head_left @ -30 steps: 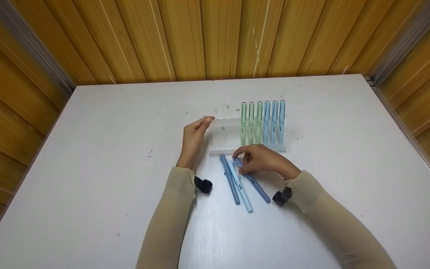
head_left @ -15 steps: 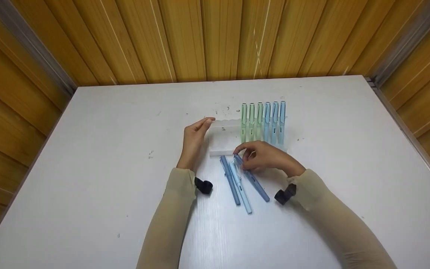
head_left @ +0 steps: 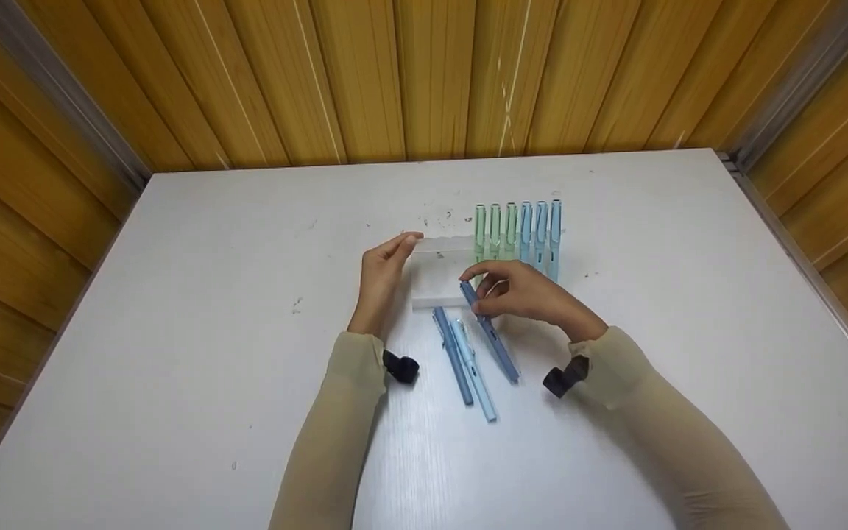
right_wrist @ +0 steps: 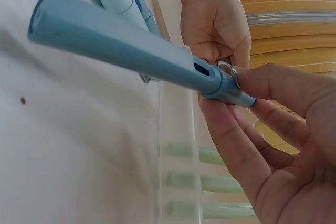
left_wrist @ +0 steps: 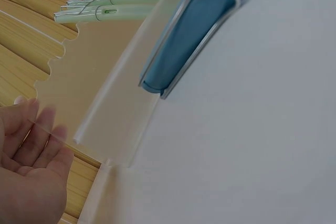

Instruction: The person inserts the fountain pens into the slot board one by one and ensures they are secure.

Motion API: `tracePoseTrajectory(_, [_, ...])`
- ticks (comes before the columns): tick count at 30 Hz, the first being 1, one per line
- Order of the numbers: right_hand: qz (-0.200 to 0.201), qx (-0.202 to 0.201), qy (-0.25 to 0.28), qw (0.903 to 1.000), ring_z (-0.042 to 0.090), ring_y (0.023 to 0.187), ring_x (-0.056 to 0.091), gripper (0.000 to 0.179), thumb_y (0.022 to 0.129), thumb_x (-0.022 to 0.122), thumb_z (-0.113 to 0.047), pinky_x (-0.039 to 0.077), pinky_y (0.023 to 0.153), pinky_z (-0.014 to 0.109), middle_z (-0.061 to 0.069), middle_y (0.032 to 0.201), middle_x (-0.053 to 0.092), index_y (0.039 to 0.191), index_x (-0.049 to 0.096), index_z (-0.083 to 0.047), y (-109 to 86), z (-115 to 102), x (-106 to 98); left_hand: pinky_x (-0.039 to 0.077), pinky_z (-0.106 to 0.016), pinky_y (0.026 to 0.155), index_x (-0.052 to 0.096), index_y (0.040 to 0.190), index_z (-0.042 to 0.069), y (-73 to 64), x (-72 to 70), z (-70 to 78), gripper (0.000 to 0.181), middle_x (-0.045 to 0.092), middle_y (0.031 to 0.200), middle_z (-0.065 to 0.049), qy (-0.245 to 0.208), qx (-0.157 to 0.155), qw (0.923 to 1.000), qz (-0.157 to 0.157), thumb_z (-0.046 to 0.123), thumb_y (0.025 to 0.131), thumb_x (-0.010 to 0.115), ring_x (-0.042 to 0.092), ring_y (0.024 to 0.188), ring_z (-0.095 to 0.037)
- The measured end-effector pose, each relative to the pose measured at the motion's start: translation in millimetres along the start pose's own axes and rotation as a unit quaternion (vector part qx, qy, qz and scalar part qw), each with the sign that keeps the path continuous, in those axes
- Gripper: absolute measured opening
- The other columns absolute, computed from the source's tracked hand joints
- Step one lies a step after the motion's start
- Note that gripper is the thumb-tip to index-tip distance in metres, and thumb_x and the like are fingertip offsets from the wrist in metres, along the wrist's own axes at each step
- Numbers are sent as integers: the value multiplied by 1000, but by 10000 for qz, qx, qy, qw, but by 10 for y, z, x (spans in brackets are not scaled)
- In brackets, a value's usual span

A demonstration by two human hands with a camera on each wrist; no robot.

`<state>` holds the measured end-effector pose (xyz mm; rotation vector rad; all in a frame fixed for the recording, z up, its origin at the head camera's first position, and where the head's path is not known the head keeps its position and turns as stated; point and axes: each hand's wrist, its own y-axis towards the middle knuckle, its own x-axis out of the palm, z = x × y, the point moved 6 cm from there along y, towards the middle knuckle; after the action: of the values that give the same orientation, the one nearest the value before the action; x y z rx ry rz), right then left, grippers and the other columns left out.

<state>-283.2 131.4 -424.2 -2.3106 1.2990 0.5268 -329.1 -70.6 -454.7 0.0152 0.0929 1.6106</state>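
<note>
My left hand (head_left: 382, 280) grips the left edge of a transparent pen stand (head_left: 440, 283), thumb and fingers at its upper corner. In my right hand (head_left: 527, 294) a dusty-blue pen (head_left: 499, 349) is pinched near its cap end; its lower end slants toward me, and the right wrist view shows the silver clip (right_wrist: 229, 72) by the thumb. Two pens lie in front of the stand: a dark blue one (head_left: 453, 358) and a light blue one (head_left: 477, 377). Green pens (head_left: 495, 224) and light blue pens (head_left: 541, 228) stand upright in its right half, their lower parts partly hidden by my right hand.
Everything stands on a white table (head_left: 232, 353) marked with small dark specks. Yellow wood-patterned panels (head_left: 424, 81) rise behind it and at both sides. A black wrist camera (head_left: 402, 366) sits on each sleeve.
My right hand has lifted the dusty-blue pen off the table and moved it up and away from me, toward the stand. The left hand and the two lying pens stay put.
</note>
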Motion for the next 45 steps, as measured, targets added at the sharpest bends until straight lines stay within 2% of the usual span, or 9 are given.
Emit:
tracePoseTrajectory(8, [473,-179,96,9987,21,86,63,42,82,74,-18,54,78,31,9,100,66,123,63,-18,6,-87,-95,35,-38,114,68,119,4,-9,9,4,39,64,127,-10,-184,40,9998,-75,33,94,62,47,134,-22])
tracePoseTrajectory(14, [822,-59,125,9965,22,91,65,42,84,74,-20,57,83,35,7,105,66,124,62,-24,3,-146,-158,36,-37,113,69,117,6,-10,16,-4,36,67,123,-8,-216,33,9997,-72,33,94,62,50,132,-19])
tracePoseTrajectory(23, [1230,-408,339,9910,24,94,66,47,85,74,-16,57,83,35,12,109,66,130,59,-19,16,-244,-244,38,-36,112,70,114,6,-10,2,2,34,69,119,-8,-220,61,9997,15,32,94,63,54,127,-18])
tracePoseTrajectory(30, [1541,-506,438,9858,23,97,66,47,86,72,-13,57,85,34,11,110,67,131,58,-17,39,-305,-296,37,-34,113,71,114,7,-6,-4,8,35,68,122,-6,-134,57,9999,86,33,93,64,50,132,-18])
tracePoseTrajectory(35, [1810,-675,589,9794,21,96,66,46,87,71,-10,57,83,30,10,108,68,131,58,-17,45,-325,-331,36,-35,113,70,116,6,1,5,11,36,66,125,-7,-135,-22,9999,-14,32,94,62,48,133,-18])
tracePoseTrajectory(37, [1906,-774,654,9764,21,97,66,46,87,71,-10,56,83,28,10,108,68,131,58,-17,46,-326,-342,35,-35,114,68,118,5,-10,7,34,35,64,128,-8,-120,-58,9999,-97,30,95,61,46,135,-20])
tracePoseTrajectory(40, [2044,-893,779,9717,21,98,66,46,87,70,-9,55,85,27,12,109,67,132,57,-15,48,-330,-356,34,-37,115,66,120,2,-82,9,164,33,62,130,-11,-58,-48,9998,-199,24,97,58,43,137,-24])
tracePoseTrajectory(45, [2271,-841,855,9664,20,99,65,46,88,69,-9,55,88,26,11,110,66,131,57,-17,61,-327,-381,35,-38,114,66,118,-1,-171,1,316,31,64,126,-14,-13,-15,9999,-165,20,97,58,45,136,-26])
